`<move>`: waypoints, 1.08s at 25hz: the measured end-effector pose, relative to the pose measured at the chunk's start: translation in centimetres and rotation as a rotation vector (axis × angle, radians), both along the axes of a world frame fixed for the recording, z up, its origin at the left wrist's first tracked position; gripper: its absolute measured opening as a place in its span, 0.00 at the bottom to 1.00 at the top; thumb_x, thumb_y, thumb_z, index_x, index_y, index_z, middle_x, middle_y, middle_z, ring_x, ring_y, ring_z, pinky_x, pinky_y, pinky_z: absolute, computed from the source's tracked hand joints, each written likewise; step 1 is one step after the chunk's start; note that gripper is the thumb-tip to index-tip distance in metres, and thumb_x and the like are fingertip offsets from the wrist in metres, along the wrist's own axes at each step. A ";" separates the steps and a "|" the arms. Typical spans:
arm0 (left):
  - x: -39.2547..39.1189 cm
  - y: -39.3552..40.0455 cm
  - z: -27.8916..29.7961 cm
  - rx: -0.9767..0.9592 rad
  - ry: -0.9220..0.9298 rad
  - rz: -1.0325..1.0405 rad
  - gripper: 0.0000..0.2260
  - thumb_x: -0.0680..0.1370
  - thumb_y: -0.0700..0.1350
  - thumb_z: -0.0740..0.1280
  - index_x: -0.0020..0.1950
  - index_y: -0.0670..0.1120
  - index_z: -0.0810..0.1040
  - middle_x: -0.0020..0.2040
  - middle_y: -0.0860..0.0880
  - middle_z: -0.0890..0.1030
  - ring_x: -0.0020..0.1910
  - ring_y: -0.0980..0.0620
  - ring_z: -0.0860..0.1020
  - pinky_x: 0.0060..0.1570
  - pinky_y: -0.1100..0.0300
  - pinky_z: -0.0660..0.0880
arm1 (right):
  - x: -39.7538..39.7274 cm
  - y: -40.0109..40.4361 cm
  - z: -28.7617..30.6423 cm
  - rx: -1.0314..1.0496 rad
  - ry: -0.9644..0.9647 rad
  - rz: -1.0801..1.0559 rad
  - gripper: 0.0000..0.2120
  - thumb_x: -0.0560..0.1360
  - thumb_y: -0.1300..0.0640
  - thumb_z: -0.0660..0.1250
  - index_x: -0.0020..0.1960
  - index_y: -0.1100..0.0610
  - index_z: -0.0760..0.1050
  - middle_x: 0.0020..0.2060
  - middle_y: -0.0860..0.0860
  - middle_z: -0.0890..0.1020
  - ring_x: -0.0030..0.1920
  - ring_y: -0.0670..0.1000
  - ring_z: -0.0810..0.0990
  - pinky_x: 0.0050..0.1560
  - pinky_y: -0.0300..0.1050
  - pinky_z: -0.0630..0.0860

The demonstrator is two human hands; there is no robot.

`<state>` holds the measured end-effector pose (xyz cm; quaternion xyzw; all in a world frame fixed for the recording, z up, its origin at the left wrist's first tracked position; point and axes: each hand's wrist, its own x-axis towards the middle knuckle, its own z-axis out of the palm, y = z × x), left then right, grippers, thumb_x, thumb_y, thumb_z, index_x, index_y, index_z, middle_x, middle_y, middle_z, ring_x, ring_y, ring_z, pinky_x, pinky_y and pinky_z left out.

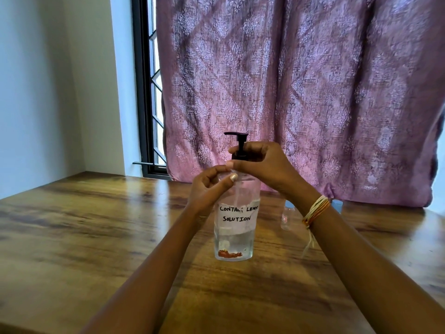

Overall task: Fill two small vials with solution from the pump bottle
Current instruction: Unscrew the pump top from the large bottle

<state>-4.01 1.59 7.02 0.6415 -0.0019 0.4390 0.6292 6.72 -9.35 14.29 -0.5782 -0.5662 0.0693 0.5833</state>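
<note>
We've got the upright pump bottle (234, 213) pinched at its shoulder by left hand (209, 186); right hand (262, 162) curled round the collar; vial (287, 216) at 3 o'clock, nearer right.

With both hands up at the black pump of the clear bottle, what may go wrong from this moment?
1. The left hand and right hand both work at the black pump head; nothing steadies the base of the tall clear plastic pump bottle, so it may tip on the wooden table.
2. The small clear vial stands close behind the right forearm, which may knock it over.
</note>
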 end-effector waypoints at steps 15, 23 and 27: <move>-2.0 -0.9 2.2 0.231 0.208 0.117 0.08 0.76 0.40 0.68 0.54 0.44 0.78 0.52 0.43 0.82 0.50 0.48 0.81 0.43 0.66 0.80 | -0.3 -2.7 8.5 0.160 0.198 -0.101 0.14 0.70 0.62 0.75 0.55 0.60 0.81 0.47 0.54 0.84 0.50 0.50 0.83 0.44 0.43 0.77; -3.4 -1.5 5.4 0.402 0.262 0.236 0.15 0.73 0.38 0.72 0.60 0.41 0.78 0.52 0.47 0.82 0.53 0.50 0.80 0.58 0.55 0.78 | -1.3 -7.0 12.5 0.386 0.394 -0.113 0.05 0.73 0.65 0.71 0.43 0.57 0.79 0.39 0.53 0.82 0.41 0.50 0.81 0.41 0.44 0.78; -3.4 -2.5 6.3 0.569 0.291 0.348 0.24 0.70 0.47 0.75 0.64 0.45 0.74 0.59 0.46 0.80 0.60 0.49 0.77 0.64 0.51 0.73 | -0.9 -9.5 13.5 0.524 0.543 -0.164 0.07 0.74 0.66 0.70 0.40 0.56 0.77 0.37 0.51 0.81 0.39 0.49 0.81 0.41 0.43 0.79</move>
